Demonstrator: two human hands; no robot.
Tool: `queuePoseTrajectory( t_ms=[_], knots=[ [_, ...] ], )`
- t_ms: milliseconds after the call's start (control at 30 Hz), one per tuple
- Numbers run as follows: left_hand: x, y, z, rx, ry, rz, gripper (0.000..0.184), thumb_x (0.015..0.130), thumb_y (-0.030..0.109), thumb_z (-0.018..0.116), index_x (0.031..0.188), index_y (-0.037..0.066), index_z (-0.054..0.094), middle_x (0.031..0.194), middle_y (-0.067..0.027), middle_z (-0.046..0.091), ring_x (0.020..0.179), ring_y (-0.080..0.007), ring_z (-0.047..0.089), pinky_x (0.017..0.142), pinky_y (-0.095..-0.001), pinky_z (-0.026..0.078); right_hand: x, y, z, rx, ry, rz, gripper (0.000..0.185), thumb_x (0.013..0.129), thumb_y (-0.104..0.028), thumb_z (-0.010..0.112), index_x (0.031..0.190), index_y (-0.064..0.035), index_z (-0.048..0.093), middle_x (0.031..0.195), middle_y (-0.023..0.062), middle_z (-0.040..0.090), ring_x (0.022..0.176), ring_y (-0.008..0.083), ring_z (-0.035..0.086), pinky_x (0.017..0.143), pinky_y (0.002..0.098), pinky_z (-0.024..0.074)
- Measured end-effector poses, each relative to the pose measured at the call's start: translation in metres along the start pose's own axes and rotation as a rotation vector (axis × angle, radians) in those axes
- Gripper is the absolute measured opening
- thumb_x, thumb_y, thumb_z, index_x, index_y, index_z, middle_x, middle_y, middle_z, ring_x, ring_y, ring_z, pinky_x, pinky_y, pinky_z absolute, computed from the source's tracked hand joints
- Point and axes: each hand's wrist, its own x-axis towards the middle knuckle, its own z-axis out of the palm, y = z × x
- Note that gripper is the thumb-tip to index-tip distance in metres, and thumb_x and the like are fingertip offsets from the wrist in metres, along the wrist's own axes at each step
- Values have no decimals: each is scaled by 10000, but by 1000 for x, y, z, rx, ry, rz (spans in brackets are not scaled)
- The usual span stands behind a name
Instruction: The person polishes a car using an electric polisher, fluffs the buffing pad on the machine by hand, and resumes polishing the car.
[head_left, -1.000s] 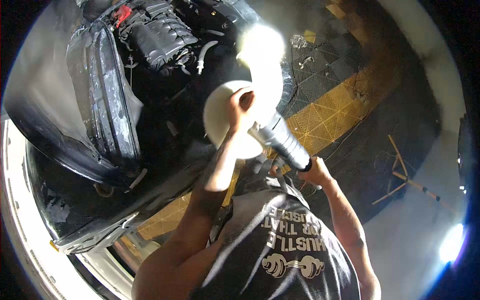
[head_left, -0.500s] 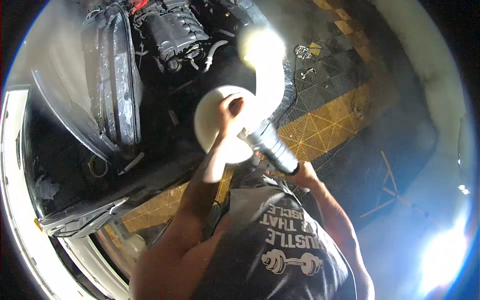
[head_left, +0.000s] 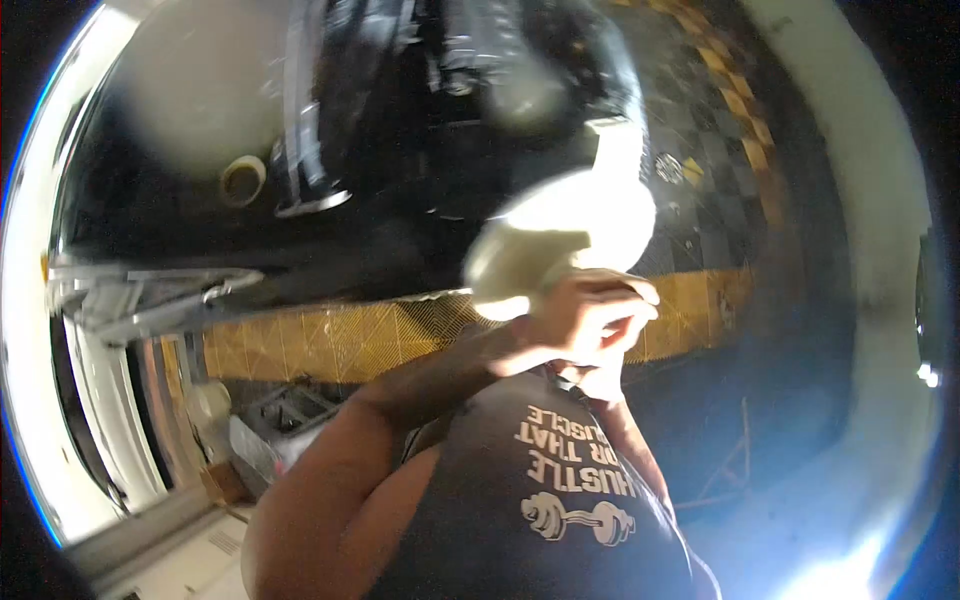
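A pale round disc (head_left: 530, 245) hangs in front of my chest, with brightly lit white parts at its upper right. My left hand (head_left: 595, 310) is at the disc's lower edge, fingers curled and thumb bent toward them; what lies between them is too blurred to name. Just below it, my right hand (head_left: 600, 382) is close to my shirt, mostly hidden behind the left hand. Its fingers and anything in them cannot be made out. The black ribbed handle does not show.
A dark car body (head_left: 370, 250) with an exposed front area spans the upper left. A tape-like ring (head_left: 243, 181) rests on it. Yellow and dark floor tiles (head_left: 310, 340) run below and to the right. Several items stand at the lower left, and a bright light (head_left: 835, 580) glares at the lower right.
The view has shifted over the car. The disc and my left hand have moved right, my left hand also down. My right hand has drawn in toward my chest, and the black handle has gone from sight.
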Motion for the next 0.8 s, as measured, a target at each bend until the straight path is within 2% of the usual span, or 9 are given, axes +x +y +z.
queuePoseTrajectory(
  t_ms=[100, 200, 333, 400, 500, 633, 700, 733, 800],
  knots=[
    [5, 20, 17, 102, -151, -72, 288, 796, 137, 715, 1079, 137, 666, 1120, -21, 680, 1079, -193, 656, 889, -386, 542, -16, 0, -10, -328, 227, -294, 1096, 610, -396, 912, 1450, -7, 325, 1375, 138, 445, 1151, 221, 540, 964, 387, 475],
    [2, 60, -23, -135, -23, 96, 476, 786, 88, 710, 1249, 105, 599, 1258, -113, 611, 1248, -297, 548, 1090, -435, 413, -45, -14, -19, -329, 306, -215, 1103, 586, -400, 916, 1443, -20, 335, 1354, 117, 458, 1156, 225, 532, 973, 389, 465],
    [-73, 32, -84, -325, 60, -100, 503, 845, 102, 664, 1325, 42, 525, 1332, -189, 535, 1334, -293, 450, 1126, -431, 355, -112, -23, -9, -264, 333, 51, 1113, 555, -404, 923, 1434, -36, 349, 1326, 90, 474, 1161, 229, 521, 986, 391, 451],
    [-116, 25, -105, -565, -75, -583, 550, 927, 249, 620, 1407, 42, 448, 1415, -179, 475, 1363, -289, 402, 1137, -439, 324, -153, -25, 18, -259, 350, 168, 1118, 539, -407, 926, 1430, -45, 355, 1311, 76, 482, 1164, 232, 516, 992, 393, 444],
    [-179, 14, -106, -1078, -251, -771, 785, 976, 577, 445, 1525, 51, 252, 1529, -210, 300, 1430, -326, 279, 1149, -460, 306, -196, -28, 90, -197, 476, 294, 1018, 504, -344, 939, 1352, -71, 446, 1224, 40, 548, 1128, 216, 535, 976, 391, 455],
    [-199, 36, -141, -1242, -459, -689, 737, 1008, 598, 282, 1523, 72, 247, 1408, -190, 470, 1241, -267, 521, 1033, -419, 457, -204, -46, 191, -144, 548, 283, 959, 513, -278, 926, 1309, -24, 456, 1082, 91, 631, 973, 235, 647, 900, 375, 529],
    [-223, 24, -128, -1853, -423, -614, 651, 1038, 538, 250, 1494, 77, 309, 1336, -169, 544, 1106, -233, 617, 934, -377, 543, -224, -29, 216, -202, 616, 217, 908, 534, -248, 911, 1294, -17, 471, 1085, 97, 637, 994, 232, 646, 906, 385, 529],
    [-232, 25, -129, -1865, -433, -609, 651, 1038, 538, 250, 1494, 77, 309, 1336, -169, 544, 1106, -233, 617, 934, -377, 543, -225, -29, 231, -186, 586, 223, 891, 541, -238, 905, 1290, -16, 477, 1087, 98, 639, 1003, 232, 644, 909, 390, 527],
    [-242, 25, -139, -2053, -315, -904, 625, 1038, 514, 314, 1488, 82, 329, 1325, -163, 553, 1117, -244, 615, 952, -388, 535, -224, -44, 257, -169, 591, 242, 862, 542, -235, 897, 1274, -21, 496, 1085, 95, 637, 994, 220, 641, 890, 380, 529]
  ],
)
